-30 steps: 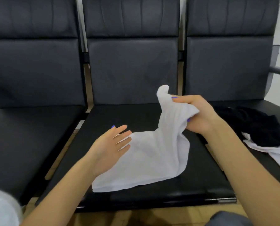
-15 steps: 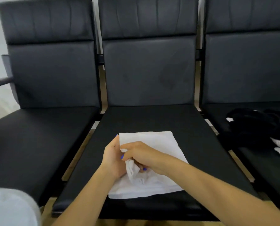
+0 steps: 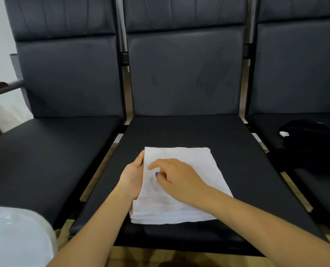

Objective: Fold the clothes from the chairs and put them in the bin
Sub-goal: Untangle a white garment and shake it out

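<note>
Folding looks nearly finished: the white terry cloth (image 3: 179,182) lies as a flat rectangle on the middle black leather chair seat (image 3: 198,132). The left hand (image 3: 133,176), fingers straight, braces its left edge; the right hand (image 3: 177,180) rests relaxed on top. Next, probably lift it toward the white bin (image 3: 16,237), near left.

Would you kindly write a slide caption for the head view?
Both hands, left and right, on a folded white cloth on the middle chair seat.
</note>
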Tool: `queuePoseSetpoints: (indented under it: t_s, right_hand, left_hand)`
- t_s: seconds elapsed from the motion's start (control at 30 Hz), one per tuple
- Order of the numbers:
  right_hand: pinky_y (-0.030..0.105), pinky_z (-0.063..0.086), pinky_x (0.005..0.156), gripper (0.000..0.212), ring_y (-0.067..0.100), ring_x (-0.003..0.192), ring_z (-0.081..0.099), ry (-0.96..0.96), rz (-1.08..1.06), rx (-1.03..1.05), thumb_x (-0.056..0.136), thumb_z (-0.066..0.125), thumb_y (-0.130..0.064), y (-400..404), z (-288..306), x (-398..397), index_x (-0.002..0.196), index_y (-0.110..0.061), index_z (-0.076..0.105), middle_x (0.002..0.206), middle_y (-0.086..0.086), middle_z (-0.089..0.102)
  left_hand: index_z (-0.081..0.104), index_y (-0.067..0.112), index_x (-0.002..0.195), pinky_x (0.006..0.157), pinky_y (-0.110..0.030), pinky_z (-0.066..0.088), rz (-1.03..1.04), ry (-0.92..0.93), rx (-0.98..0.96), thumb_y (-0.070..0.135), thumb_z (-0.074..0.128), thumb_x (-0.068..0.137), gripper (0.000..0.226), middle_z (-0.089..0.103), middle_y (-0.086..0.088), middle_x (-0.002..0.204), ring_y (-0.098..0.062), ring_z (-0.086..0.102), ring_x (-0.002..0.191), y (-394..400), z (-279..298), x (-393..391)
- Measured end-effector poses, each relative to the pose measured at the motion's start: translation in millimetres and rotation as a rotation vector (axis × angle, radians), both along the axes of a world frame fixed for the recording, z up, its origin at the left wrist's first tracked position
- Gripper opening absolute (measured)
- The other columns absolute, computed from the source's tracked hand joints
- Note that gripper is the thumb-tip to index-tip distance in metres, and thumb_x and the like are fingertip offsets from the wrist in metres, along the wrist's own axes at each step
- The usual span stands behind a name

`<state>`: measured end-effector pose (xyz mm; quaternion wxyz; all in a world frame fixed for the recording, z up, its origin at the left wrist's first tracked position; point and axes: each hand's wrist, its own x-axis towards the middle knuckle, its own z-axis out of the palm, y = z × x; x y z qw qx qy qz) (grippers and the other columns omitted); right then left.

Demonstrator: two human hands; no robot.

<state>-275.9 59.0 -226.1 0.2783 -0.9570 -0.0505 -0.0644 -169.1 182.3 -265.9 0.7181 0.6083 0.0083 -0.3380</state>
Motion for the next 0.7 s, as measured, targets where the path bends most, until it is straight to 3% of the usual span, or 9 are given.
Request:
queuePoseSetpoints:
  t_s: [0.13,0.27,0.33,0.37,0.4,0.43,0.5,0.6,0.7]
  right_hand:
    - [0.028,0.014,0.11,0.045,0.011,0.132,0.029,0.12,0.206,-0.22,0.102,0.034,-0.034,-1,-22,-15,0.146,-0.027,0.035,0.148,-0.005,0.036]
    - [0.042,-0.011,0.117,0.053,0.011,0.148,-0.005,0.198,0.261,-0.295,0.102,0.018,-0.048,12,-28,-26,0.153,-0.036,0.008,0.162,-0.007,-0.001]
    - [0.045,-0.013,0.117,0.053,0.012,0.148,-0.005,0.18,0.346,-0.295,0.102,0.02,-0.048,19,-26,-31,0.153,-0.035,0.01,0.162,-0.008,0.001]
    - [0.042,-0.011,0.118,0.053,0.012,0.148,-0.001,0.163,0.405,-0.266,0.103,0.023,-0.046,23,-22,-34,0.153,-0.032,0.014,0.162,-0.007,0.006]
    - [0.038,-0.007,0.118,0.052,0.011,0.148,0.004,0.156,0.466,-0.212,0.103,0.027,-0.043,27,-16,-37,0.153,-0.029,0.02,0.161,-0.006,0.012]
    - [0.033,0.0,0.119,0.049,0.01,0.147,0.012,0.17,0.517,-0.13,0.104,0.031,-0.039,32,-10,-41,0.151,-0.027,0.026,0.159,-0.005,0.02]
    - [0.024,0.025,0.112,0.043,0.009,0.131,0.041,0.238,0.537,0.129,0.103,0.039,-0.03,39,2,-50,0.145,-0.024,0.04,0.147,-0.002,0.045]
    - [0.019,0.047,0.092,0.03,0.005,0.098,0.061,0.138,0.376,0.469,0.099,0.049,-0.017,39,17,-59,0.126,-0.018,0.063,0.116,0.0,0.068]
    - [0.016,0.049,0.076,0.023,0.0,0.076,0.063,-0.119,0.104,0.7,0.092,0.053,-0.004,14,22,-51,0.095,-0.015,0.073,0.077,-0.01,0.07]
  left_hand:
    - [0.032,0.024,0.149,0.112,-0.039,0.031,0.144,0.118,-0.226,0.026,0.021,0.106,0.045,0.042,-0.004,0.149,-0.024,0.042,0.133,0,-3,5]
    - [0.007,0.025,0.154,0.077,-0.059,0.051,0.286,0.065,-0.407,0.012,0.018,0.106,0.051,0.02,0.002,0.159,-0.042,0.055,0.116,6,8,7]
    - [0.014,0.018,0.154,0.096,-0.04,0.05,0.382,0.035,-0.36,0.015,0.062,0.073,0.094,0.024,-0.005,0.158,-0.027,0.04,0.136,9,18,4]
    - [0.023,0.007,0.15,0.105,-0.034,0.042,0.538,0.282,-0.479,0.024,0.068,0.043,0.118,0.032,-0.014,0.154,-0.026,0.037,0.138,8,32,9]
    - [0.027,-0.001,0.147,0.11,-0.031,0.036,0.68,0.269,-0.555,0.021,0.068,0.033,0.123,0.035,-0.019,0.151,-0.027,0.036,0.139,10,39,14]
    - [0.029,-0.004,0.146,0.113,-0.032,0.03,0.662,0.134,-0.612,0.01,0.07,0.048,0.107,0.035,-0.02,0.15,-0.026,0.033,0.141,14,39,10]
    - [0.045,0.001,0.138,0.112,-0.029,0.032,0.715,-0.245,-0.162,-0.001,0.04,0.09,0.048,0.045,-0.015,0.145,-0.021,0.041,0.136,15,38,-1]
    - [0.067,0.016,0.107,0.097,-0.018,0.042,0.608,-0.649,0.158,-0.006,0.037,0.091,0.041,0.066,-0.003,0.119,-0.011,0.06,0.113,5,34,-9]
    - [0.067,0.012,0.114,0.091,-0.014,0.042,0.211,-1.012,0.413,-0.008,0.044,0.09,0.039,0.065,-0.001,0.114,-0.012,0.059,0.108,-12,36,-30]
